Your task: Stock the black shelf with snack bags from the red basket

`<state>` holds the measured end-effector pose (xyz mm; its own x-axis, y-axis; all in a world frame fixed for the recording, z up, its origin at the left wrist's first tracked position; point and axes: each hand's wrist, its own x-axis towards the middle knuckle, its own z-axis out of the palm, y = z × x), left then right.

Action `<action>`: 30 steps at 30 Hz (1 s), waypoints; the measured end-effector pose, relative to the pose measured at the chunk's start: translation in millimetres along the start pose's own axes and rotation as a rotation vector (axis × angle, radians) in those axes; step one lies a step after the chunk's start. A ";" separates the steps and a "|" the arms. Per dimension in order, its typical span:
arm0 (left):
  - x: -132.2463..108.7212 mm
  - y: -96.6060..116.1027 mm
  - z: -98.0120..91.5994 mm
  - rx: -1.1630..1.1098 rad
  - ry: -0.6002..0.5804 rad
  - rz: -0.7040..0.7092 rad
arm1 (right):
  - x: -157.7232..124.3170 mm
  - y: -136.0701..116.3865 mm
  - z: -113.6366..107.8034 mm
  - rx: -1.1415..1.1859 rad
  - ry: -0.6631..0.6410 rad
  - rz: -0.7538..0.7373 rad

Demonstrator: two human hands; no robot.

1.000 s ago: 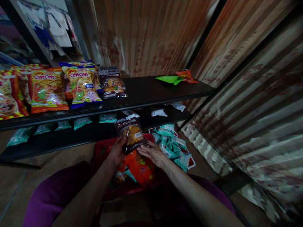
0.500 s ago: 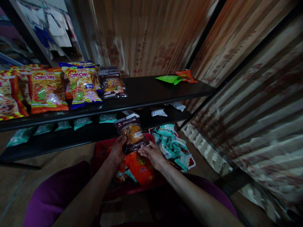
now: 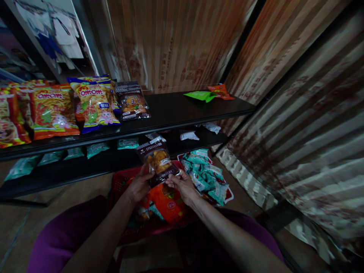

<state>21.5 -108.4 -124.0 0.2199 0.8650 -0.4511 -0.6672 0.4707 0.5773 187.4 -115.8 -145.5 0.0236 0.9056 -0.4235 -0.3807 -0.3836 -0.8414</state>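
Note:
A dark brown snack bag [image 3: 157,161] with a clear window showing yellow-brown chips is held between my two hands, tilted, above a red basket [image 3: 118,182]. My left hand [image 3: 141,182] grips its lower left edge, with the thumb on the front. At the lower right corner, my right hand [image 3: 182,185] pinches the bag between thumb and fingers. Below the bag, an orange packet [image 3: 168,204] lies in the basket among other packets. To the right, teal packets [image 3: 203,172] fill a second red container with a white rim.
A black shelf [image 3: 170,110] carries noodle-snack bags [image 3: 55,110], a blue-yellow bag [image 3: 95,102], brown chip bags [image 3: 132,100] and a green packet [image 3: 200,96]. Small teal packets [image 3: 98,149] and white packets [image 3: 189,135] lie on the lower shelf. A patterned curtain [image 3: 298,125] hangs at right.
The brown snack bag stays in both hands, its top leaning slightly more to the left. The view has shifted slightly. Nothing is let go.

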 end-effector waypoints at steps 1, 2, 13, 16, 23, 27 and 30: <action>-0.5 0.3 -0.3 0.001 0.013 0.006 | -0.4 0.0 0.4 -0.005 -0.003 0.002; -1.0 0.7 -0.7 0.005 0.024 0.013 | -0.7 -0.1 0.7 -0.010 -0.006 0.004; -10.6 5.1 -21.9 0.100 0.002 -0.031 | 10.1 -18.4 -7.3 0.077 -0.023 0.005; -12.2 0.8 -24.5 0.108 -0.044 -0.037 | 15.5 -24.5 -4.5 0.083 -0.108 0.022; -14.6 -1.9 -23.4 0.173 -0.129 -0.082 | 29.0 -17.1 -4.2 0.058 0.008 0.034; -18.2 -0.2 -22.5 0.176 -0.139 -0.078 | 31.4 -13.0 -3.9 0.004 0.050 -0.030; -24.2 0.9 -16.7 0.168 -0.113 -0.089 | 32.0 -12.0 -3.0 -0.050 0.068 -0.067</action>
<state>3.6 -131.8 -124.0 0.3572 0.8283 -0.4317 -0.5159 0.5602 0.6480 195.6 -82.8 -150.0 0.1105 0.9159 -0.3860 -0.3297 -0.3326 -0.8836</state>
